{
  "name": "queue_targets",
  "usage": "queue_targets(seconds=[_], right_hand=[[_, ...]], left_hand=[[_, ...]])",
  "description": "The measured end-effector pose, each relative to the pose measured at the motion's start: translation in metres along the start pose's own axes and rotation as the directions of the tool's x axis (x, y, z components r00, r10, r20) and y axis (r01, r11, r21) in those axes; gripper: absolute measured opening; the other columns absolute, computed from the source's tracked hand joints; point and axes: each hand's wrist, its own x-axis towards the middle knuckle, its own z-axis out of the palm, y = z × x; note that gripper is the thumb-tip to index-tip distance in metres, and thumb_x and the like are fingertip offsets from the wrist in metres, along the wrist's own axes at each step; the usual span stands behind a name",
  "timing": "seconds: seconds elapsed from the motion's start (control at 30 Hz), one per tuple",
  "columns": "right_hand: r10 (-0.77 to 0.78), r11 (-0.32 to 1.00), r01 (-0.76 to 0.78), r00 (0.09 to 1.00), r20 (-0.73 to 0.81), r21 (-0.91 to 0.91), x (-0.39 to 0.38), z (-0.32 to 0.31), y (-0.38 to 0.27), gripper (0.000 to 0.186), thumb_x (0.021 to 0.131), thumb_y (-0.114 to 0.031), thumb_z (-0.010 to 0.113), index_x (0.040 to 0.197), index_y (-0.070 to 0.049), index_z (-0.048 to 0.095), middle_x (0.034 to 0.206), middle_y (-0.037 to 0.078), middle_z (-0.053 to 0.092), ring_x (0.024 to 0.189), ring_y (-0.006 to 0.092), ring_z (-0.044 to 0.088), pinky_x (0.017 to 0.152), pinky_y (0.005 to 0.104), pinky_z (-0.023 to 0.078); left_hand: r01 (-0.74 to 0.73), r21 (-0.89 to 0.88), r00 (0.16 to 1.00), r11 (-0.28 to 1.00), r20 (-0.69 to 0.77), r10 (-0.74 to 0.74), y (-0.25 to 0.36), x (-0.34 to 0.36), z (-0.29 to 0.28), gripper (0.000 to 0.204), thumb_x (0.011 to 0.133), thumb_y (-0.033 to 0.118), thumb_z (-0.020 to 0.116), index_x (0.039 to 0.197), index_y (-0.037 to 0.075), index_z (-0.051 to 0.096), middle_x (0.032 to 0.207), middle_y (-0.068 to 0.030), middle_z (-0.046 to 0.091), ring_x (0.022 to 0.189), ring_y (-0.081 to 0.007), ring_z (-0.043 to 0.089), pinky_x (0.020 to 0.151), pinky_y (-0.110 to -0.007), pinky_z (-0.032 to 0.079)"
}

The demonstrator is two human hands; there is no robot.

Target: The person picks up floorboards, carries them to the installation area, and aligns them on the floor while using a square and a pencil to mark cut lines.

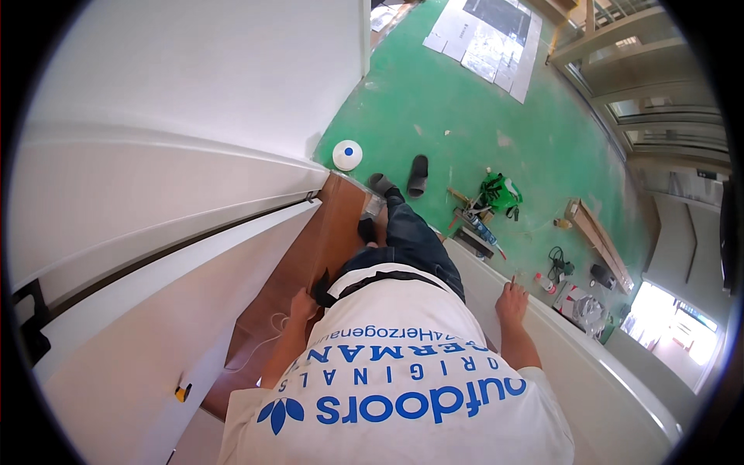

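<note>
My left hand (302,304) is at my left hip, fingers curled against a dark object (320,288) beside my waist. What it holds there I cannot make out. On the other side, my right hand (511,304) is closed in a pinch on a thin reddish stick (513,280), like a pencil, whose tip points up from the fingers. That hand is over the edge of a long white panel (566,337) on my right. Left of me stands a white door-like panel (194,310), with a small yellow and black object (183,393) on its face.
Brown wood flooring (341,209) meets a green floor (465,139). A loose grey slipper (417,177) and a round white container (347,155) lie ahead. Tools (474,229), a green bag (500,192) and a long wooden box (601,244) are ahead right. A thin white cable (263,341) trails left.
</note>
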Motion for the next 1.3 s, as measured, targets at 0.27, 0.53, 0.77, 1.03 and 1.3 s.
queue_targets(seconds=[0.27, 0.53, 0.77, 1.03, 1.3], right_hand=[[0.010, 1.000, -0.011, 0.998, 0.059, 0.013, 0.008, 0.003, -0.003, 0.027, 0.095, -0.013, 0.061, 0.121, -0.008, 0.069, 0.115, 0.011, 0.070, 0.112, 0.0286, 0.065, 0.096, 0.0443, 0.049], [0.002, 0.999, -0.007, 0.995, 0.103, 0.052, 0.013, 0.002, 0.001, 0.028, 0.095, -0.015, 0.060, 0.121, -0.009, 0.068, 0.114, 0.010, 0.070, 0.112, 0.0275, 0.065, 0.094, 0.0439, 0.050], [-0.002, 1.000, -0.001, 0.996, 0.093, 0.027, 0.018, 0.002, -0.001, 0.025, 0.094, -0.012, 0.059, 0.118, -0.009, 0.068, 0.111, 0.009, 0.071, 0.107, 0.0279, 0.066, 0.091, 0.0432, 0.050], [0.026, 0.995, -0.038, 0.992, 0.124, 0.090, 0.026, 0.011, -0.001, 0.027, 0.094, -0.012, 0.059, 0.120, -0.011, 0.067, 0.116, 0.008, 0.070, 0.111, 0.0279, 0.065, 0.092, 0.0433, 0.051], [0.015, 0.995, -0.029, 0.990, 0.139, 0.100, 0.035, 0.010, -0.003, 0.030, 0.096, -0.014, 0.059, 0.125, -0.010, 0.066, 0.115, 0.007, 0.070, 0.110, 0.0259, 0.065, 0.092, 0.0419, 0.050]], left_hand=[[-0.057, 0.100, 0.998, 0.993, -0.034, 0.061, 0.027, 0.027, -0.025, 0.033, 0.090, 0.010, 0.068, 0.122, 0.002, 0.067, 0.116, -0.0297, 0.073, 0.113, -0.0492, 0.068, 0.097, -0.054, 0.055], [0.036, 0.038, 0.999, 0.999, -0.042, -0.035, 0.064, 0.026, -0.027, 0.052, 0.085, 0.027, 0.084, 0.128, 0.004, 0.066, 0.122, -0.0277, 0.073, 0.115, -0.0452, 0.070, 0.099, -0.050, 0.056], [0.041, 0.055, 0.999, 0.998, 0.003, -0.041, 0.087, 0.030, -0.032, 0.075, 0.079, 0.041, 0.092, 0.134, -0.001, 0.063, 0.124, -0.0280, 0.073, 0.117, -0.0426, 0.070, 0.101, -0.046, 0.056], [0.043, 0.085, 0.998, 0.995, 0.043, -0.047, 0.113, 0.043, -0.047, 0.082, 0.078, 0.043, 0.092, 0.139, -0.002, 0.061, 0.128, -0.0278, 0.072, 0.123, -0.0418, 0.068, 0.105, -0.045, 0.054], [0.017, 0.137, 0.999, 0.990, 0.049, -0.024, 0.124, 0.061, -0.051, 0.082, 0.079, 0.039, 0.092, 0.141, -0.003, 0.059, 0.131, -0.0281, 0.070, 0.125, -0.0417, 0.067, 0.106, -0.044, 0.053]])
